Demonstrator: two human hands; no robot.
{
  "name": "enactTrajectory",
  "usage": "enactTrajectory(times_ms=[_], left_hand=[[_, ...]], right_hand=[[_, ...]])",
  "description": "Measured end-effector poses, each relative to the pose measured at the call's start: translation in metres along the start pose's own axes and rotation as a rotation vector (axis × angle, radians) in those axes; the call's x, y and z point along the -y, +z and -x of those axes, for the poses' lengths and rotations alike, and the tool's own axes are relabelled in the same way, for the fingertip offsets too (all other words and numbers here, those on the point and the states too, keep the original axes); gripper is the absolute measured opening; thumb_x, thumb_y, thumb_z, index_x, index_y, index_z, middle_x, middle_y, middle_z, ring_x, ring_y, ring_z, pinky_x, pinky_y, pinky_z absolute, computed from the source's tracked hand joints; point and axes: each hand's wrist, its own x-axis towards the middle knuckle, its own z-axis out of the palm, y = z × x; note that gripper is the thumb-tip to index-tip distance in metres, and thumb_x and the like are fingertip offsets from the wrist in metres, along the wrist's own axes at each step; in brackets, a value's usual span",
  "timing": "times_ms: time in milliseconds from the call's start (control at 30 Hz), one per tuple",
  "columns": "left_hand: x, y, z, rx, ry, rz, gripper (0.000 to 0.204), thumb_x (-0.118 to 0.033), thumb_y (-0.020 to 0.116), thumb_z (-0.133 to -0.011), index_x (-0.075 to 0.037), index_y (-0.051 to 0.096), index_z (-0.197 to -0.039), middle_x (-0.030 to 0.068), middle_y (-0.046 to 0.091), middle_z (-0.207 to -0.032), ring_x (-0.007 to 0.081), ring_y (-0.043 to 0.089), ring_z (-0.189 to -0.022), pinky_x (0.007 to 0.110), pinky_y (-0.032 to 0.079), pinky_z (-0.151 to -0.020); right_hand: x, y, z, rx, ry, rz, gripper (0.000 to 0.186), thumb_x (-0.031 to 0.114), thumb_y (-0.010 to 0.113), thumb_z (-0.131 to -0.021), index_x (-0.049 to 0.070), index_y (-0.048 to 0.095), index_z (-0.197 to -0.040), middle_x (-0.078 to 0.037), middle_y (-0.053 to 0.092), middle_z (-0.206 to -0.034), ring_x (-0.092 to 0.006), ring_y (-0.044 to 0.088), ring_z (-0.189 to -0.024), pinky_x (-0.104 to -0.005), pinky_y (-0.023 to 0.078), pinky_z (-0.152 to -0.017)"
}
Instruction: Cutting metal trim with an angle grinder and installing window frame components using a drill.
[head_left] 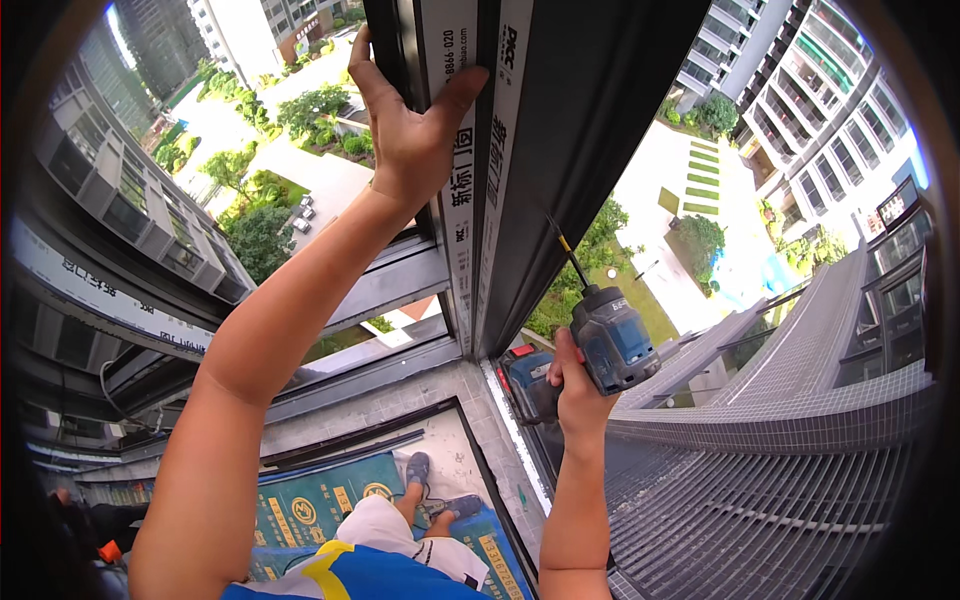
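Note:
My left hand [412, 145] reaches up and grips the edge of a dark upright window frame post [575, 95]. Its thumb lies across the white protective tape [463, 190] on the post, and the other fingers curl round the far edge. My right hand [578, 392] is closed on the handle of a blue and black cordless drill [620, 345], with a red-marked battery at its lower left. A long thin bit [570, 258] points up from the drill toward the post's dark side. Whether the tip touches the post I cannot tell.
Horizontal window rails [380, 285] join the post at left. Below, a green printed protective sheet [325, 500] covers the floor under my feet. Outside, far down, lie paving and trees [260, 235]. A slatted grey ledge [770, 520] runs along the building at right.

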Motion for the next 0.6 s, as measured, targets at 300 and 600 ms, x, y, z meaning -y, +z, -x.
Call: enactTrajectory(times_ms=[300, 600], left_hand=[[0.009, 0.000, 0.002, -0.007, 0.007, 0.042, 0.082, -0.024, 0.072, -0.099, -0.003, 0.017, -0.156, 0.0143, 0.059, -0.125, 0.0197, 0.060, -0.111, 0.033, 0.047, -0.098], [0.010, 0.000, 0.003, -0.010, -0.013, 0.004, 0.087, -0.029, 0.072, -0.099, 0.000, 0.014, -0.157, 0.0155, 0.057, -0.128, 0.0207, 0.059, -0.114, 0.035, 0.044, -0.102]], right_hand=[[-0.011, -0.007, -0.001, 0.048, -0.062, 0.080, 0.027, 0.004, 0.069, -0.098, 0.008, 0.052, -0.077, -0.002, 0.053, -0.061, -0.0116, 0.051, -0.050, -0.0295, 0.043, -0.051], [-0.019, -0.001, -0.014, 0.077, -0.099, 0.171, 0.017, 0.007, 0.070, -0.098, 0.003, 0.062, -0.084, -0.002, 0.054, -0.061, -0.0109, 0.051, -0.051, -0.0285, 0.042, -0.051]])
